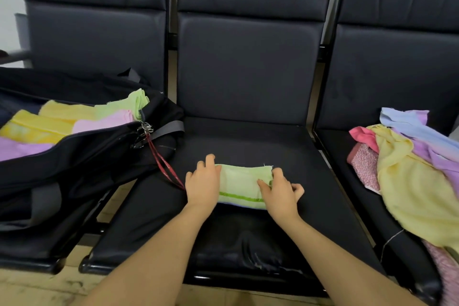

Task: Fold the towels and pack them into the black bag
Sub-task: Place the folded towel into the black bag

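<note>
A folded light green towel (242, 185) with a darker green stripe lies on the middle black seat (248, 146). My left hand (202, 182) lies flat on the towel's left end, fingers fairly straight. My right hand (279, 191) is at the right end, fingers curled and pinching the towel's edge. The black bag (82, 154) lies open on the left seat, holding folded yellow, pink, green and purple towels (82, 117). A heap of unfolded towels (412, 171) in yellow, blue, purple and pink sits on the right seat.
A red cord (164, 161) hangs from the bag's zipper pull onto the middle seat next to my left hand. Black seat backs rise behind. A tan floor shows below the seats' front edges.
</note>
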